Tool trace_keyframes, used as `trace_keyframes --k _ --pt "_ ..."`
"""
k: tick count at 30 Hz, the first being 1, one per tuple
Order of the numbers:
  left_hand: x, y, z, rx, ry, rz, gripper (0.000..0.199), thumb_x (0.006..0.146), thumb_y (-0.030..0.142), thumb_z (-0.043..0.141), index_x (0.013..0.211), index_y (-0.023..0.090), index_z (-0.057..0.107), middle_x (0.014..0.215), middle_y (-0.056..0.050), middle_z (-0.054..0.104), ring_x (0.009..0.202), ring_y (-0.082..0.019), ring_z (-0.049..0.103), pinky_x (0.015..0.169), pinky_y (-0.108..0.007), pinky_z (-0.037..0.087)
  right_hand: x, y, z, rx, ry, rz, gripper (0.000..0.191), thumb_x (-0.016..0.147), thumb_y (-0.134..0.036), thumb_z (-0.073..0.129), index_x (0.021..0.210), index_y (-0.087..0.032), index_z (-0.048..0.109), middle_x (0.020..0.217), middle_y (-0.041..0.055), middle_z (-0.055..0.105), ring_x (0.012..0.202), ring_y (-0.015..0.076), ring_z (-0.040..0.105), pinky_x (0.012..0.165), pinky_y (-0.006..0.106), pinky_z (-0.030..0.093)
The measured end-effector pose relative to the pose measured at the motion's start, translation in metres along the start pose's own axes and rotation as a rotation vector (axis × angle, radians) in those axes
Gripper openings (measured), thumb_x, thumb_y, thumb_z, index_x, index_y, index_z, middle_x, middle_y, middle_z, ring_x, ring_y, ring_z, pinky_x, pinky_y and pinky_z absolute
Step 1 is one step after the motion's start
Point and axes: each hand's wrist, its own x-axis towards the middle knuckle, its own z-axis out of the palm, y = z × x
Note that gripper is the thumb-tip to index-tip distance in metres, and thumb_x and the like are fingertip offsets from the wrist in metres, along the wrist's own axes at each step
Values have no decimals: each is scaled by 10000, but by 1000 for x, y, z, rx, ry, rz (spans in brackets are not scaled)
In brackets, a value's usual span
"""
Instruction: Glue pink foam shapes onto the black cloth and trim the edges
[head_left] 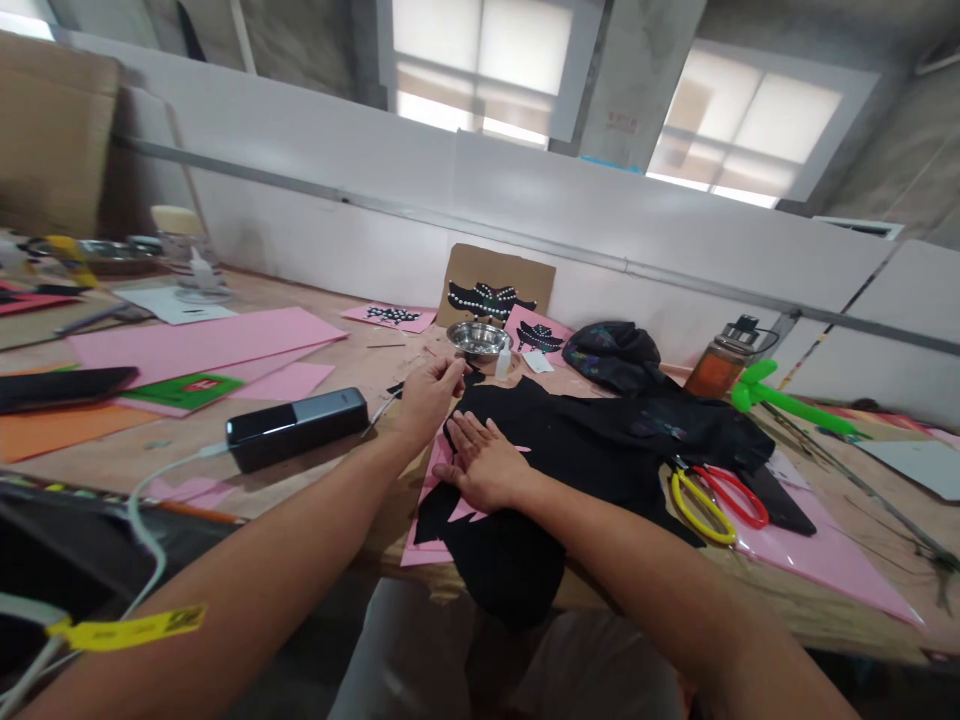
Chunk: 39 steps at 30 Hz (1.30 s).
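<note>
A sheet of black fabric (592, 440) lies over the table and hangs past its front edge. My right hand (486, 465) rests flat on it with the fingers stretched out, above cut pink paper (429, 553). Just left of the fabric's upper corner, my left hand (433, 392) is closed in a pinch; what its fingertips hold is too small to make out. Beyond it stand a metal bowl (478, 338) and a small white dropper bottle (503, 360).
At the left lies a black power bank (298, 428) with a white cable. Scissors (716, 503) with yellow and red handles sit at the right. Behind are a beaded black cutout (491, 300) on cardboard, a brown drink bottle (721, 358) and a green balloon (795, 402).
</note>
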Motion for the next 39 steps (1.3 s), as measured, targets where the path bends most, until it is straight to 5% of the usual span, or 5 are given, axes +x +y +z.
trace_keyframes --k 31,39 --pt "2 6 -5 238 -42 147 274 857 343 514 661 205 647 546 27 603 526 -130 544 590 -253 429 1 1 4 -104 -39 10 797 973 -612 220 1545 -56 217 1630 130 134 1517 260 65 1213 489 139" --pt "-1 7 -7 260 19 231 247 848 313 541 642 215 638 534 25 592 573 -145 560 604 -261 413 13 -3 -15 18 -126 77 700 1006 -518 182 1547 -76 218 1620 154 199 1506 283 136 1195 512 171"
